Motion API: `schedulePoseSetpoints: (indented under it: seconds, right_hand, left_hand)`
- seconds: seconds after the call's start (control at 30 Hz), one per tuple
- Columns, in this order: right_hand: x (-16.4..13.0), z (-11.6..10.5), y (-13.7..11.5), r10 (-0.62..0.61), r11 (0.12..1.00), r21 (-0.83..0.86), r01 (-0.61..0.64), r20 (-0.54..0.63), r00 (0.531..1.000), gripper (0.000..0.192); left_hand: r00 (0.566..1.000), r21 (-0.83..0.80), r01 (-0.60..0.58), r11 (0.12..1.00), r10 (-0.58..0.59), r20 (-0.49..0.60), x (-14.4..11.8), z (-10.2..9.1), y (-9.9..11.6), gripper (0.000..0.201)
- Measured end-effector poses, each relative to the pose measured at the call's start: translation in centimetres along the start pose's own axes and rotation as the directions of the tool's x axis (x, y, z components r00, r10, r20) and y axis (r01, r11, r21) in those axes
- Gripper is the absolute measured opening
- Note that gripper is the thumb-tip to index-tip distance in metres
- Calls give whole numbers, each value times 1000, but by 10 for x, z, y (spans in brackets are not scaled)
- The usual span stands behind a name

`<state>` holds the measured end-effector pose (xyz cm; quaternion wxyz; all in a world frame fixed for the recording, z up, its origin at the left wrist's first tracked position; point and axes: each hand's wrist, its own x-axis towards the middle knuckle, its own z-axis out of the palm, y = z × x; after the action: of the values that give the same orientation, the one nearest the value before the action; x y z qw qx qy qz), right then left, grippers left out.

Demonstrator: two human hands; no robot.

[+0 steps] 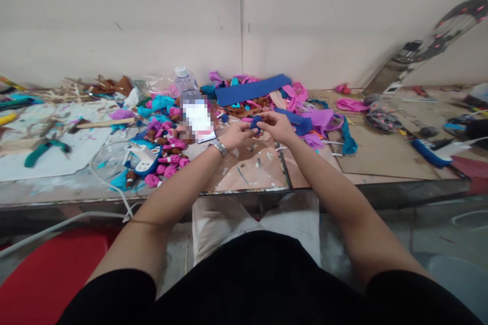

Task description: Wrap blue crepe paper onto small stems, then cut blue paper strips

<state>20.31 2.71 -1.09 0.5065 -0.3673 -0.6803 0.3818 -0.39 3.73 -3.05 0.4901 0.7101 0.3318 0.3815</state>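
Note:
Between my two hands is a small dark blue bundle of crumpled fabric or paper [255, 123], pinched by the fingertips. My left hand [239, 134], with a metal watch [218, 147] on the wrist, grips it from the left. My right hand [277, 126] closes on it from the right. Just behind lies a flat blue strip [253, 90] on a heap of pink, purple and brown pieces. Another blue strip [299, 121] lies partly behind my right hand. Left of my hands rests a phone [200, 119] with a lit screen, partly blurred out.
A clear bottle [186, 84] stands behind the phone. Pink, brown and teal bundles [168, 162] surround a blue-and-white glue gun [147, 160] with a cable. Green-handled pliers [46, 152] lie at left. A second blue tool [430, 152] and cardboard [385, 155] are at right. A red stool [57, 269] stands below.

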Motion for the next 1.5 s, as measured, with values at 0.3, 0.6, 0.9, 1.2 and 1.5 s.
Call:
schedulePoseSetpoints:
  seconds: [0.3, 0.6, 0.9, 1.2, 1.5]
  right_hand:
    - [-3, 0, -11, 81, 995, -70, -74, 96, 992, 38]
    - [-1, -2, -12, 126, 989, -80, -122, 45, 991, 40]
    - [0, -2, -7, 128, 980, -159, -122, 27, 991, 32]
    - [-4, 3, -11, 136, 973, -190, -129, 22, 990, 37]
    - [-4, 4, -1, 21, 980, -196, -23, -14, 1000, 28]
  left_hand:
    - [1000, 111, -17, 994, 17, 0, 0, 1, -2, 42]
    - [990, 173, -52, 984, 74, -123, 0, -1, 0, 49]
    - [972, 298, -111, 948, 166, -168, -3, 2, 7, 42]
    - [955, 281, -47, 958, 125, -267, -2, -2, 5, 41]
    - [962, 92, 16, 996, 10, -273, 1, -1, 0, 41]
